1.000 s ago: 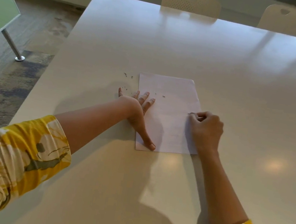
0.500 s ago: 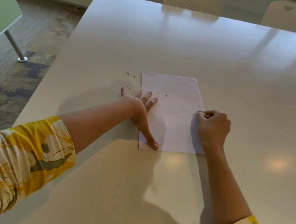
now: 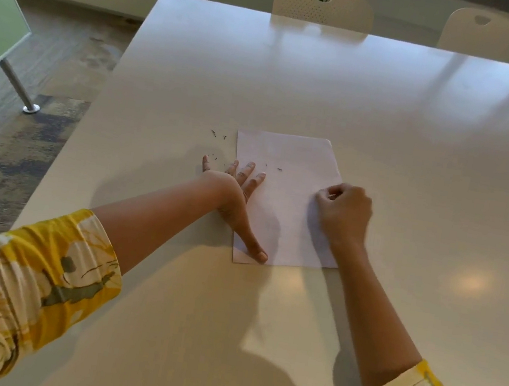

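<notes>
My left hand (image 3: 234, 191) lies flat, fingers spread, pressing the left edge of the paper sheet (image 3: 297, 163) on the table (image 3: 390, 114), toward its near side. My right hand (image 3: 344, 214) curls at the sheet's right edge; whether it pinches anything, I cannot tell. Small dark bits (image 3: 214, 134) lie scattered just beyond my left fingers.

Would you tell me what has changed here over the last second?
The right hand slid slightly left onto the paper, fingers curled tighter; the dark bit it pinched no longer shows. The left hand stays flat on the paper's left edge; scattered bits unchanged.
</notes>
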Demonstrator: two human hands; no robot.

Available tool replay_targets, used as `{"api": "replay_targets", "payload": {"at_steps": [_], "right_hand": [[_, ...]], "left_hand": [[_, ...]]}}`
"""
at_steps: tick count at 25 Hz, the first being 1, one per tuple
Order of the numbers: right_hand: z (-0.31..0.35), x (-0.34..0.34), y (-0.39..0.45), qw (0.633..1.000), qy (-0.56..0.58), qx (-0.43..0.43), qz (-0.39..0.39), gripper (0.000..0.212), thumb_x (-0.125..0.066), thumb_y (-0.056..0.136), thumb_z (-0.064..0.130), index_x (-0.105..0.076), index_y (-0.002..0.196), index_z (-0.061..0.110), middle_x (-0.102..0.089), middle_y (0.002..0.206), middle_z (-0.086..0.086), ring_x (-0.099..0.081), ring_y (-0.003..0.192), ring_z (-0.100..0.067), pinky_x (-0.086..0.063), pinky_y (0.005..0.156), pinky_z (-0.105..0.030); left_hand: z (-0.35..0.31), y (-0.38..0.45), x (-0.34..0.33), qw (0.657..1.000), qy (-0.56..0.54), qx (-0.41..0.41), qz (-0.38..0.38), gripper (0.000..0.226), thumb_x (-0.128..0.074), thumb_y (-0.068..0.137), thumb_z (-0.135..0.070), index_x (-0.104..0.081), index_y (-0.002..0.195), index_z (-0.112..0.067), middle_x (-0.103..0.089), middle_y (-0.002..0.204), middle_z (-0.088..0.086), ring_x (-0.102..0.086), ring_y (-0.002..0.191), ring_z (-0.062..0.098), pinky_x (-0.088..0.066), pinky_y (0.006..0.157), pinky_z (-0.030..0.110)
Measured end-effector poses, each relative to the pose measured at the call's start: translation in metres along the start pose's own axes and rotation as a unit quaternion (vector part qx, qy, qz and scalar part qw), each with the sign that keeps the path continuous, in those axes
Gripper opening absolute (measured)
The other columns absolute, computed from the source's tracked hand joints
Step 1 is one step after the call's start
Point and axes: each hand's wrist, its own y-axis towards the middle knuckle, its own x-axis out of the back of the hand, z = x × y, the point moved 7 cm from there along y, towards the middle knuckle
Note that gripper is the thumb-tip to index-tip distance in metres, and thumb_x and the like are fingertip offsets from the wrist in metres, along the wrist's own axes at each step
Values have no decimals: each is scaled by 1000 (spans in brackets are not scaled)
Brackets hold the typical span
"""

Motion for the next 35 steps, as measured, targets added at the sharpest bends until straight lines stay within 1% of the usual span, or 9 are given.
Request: {"api": "replay_targets", "payload": {"at_steps": [3, 4, 10, 15, 21, 25, 29, 32, 35], "right_hand": [[48, -55, -59, 979, 63, 138, 136, 10, -66, 86, 20, -73, 83, 13, -68, 66, 3, -60, 54, -2, -41, 50, -11], [48, -56, -63, 975, 66, 156, 142, 8, -68, 85, 23, -73, 84, 16, -67, 66, 8, -58, 53, 1, -39, 50, -8], [-26, 18, 21, 999, -6, -30, -18, 17, -64, 84, 21, -75, 89, 9, -74, 84, -11, -69, 86, -30, -49, 76, -31], [33, -53, -44, 984, 74, 112, 121, 11, -67, 85, 27, -73, 87, 18, -70, 71, 5, -64, 63, -7, -54, 60, -22], [-37, 15, 27, 998, 21, -38, -39, 18, -62, 83, 25, -74, 85, 11, -74, 80, -10, -69, 84, -32, -53, 78, -36], [-5, -23, 1, 997, 49, 53, 17, 12, -65, 85, 25, -70, 83, 15, -69, 72, 1, -67, 72, -20, -46, 60, -22], [-34, 6, 28, 998, 52, -23, -33, 17, -66, 84, 27, -74, 85, 12, -73, 77, -5, -69, 79, -26, -52, 74, -31], [-26, -3, 25, 999, 26, 13, -16, 15, -65, 86, 23, -73, 86, 10, -72, 78, -6, -67, 77, -26, -44, 69, -26], [-29, 1, 26, 998, 66, 1, -15, 15, -66, 84, 27, -73, 82, 14, -70, 71, 2, -67, 71, -20, -51, 69, -29]], "left_hand": [[-1, 0, 1, 1000, 31, 1, -2, 158, -52, 40, -103, 36, 146, -27, 42, 155, -2, 32, 146, 26, 15, 107, 76], [-2, 1, 0, 999, 36, -1, -4, 157, -51, 41, -103, 36, 146, -26, 42, 156, -2, 32, 146, 26, 14, 107, 76], [-1, -3, 1, 1000, -2, 3, -3, 164, -60, 34, -100, 37, 145, -29, 42, 155, -6, 32, 146, 25, 18, 108, 73], [-3, -2, 1, 1000, 31, 3, 2, 161, -53, 35, -104, 39, 142, -25, 42, 155, -2, 32, 146, 27, 16, 107, 76], [-1, -2, 0, 1000, -6, -1, -3, 167, -60, 30, -100, 38, 145, -30, 44, 154, -6, 33, 146, 25, 18, 108, 74], [-2, 0, 2, 1000, 0, 4, -2, 166, -60, 31, -99, 38, 145, -29, 43, 155, -4, 33, 146, 27, 19, 107, 73], [-2, -2, 2, 1000, -6, -1, -1, 167, -59, 28, -99, 38, 145, -29, 44, 154, -5, 33, 146, 26, 18, 108, 73], [-1, -2, 2, 1000, -6, 2, -5, 164, -61, 35, -99, 37, 146, -29, 42, 155, -5, 32, 146, 26, 19, 108, 73], [-1, -4, 2, 1000, -3, 4, -6, 162, -60, 36, -100, 37, 146, -30, 42, 155, -6, 32, 147, 25, 19, 107, 73]]}}
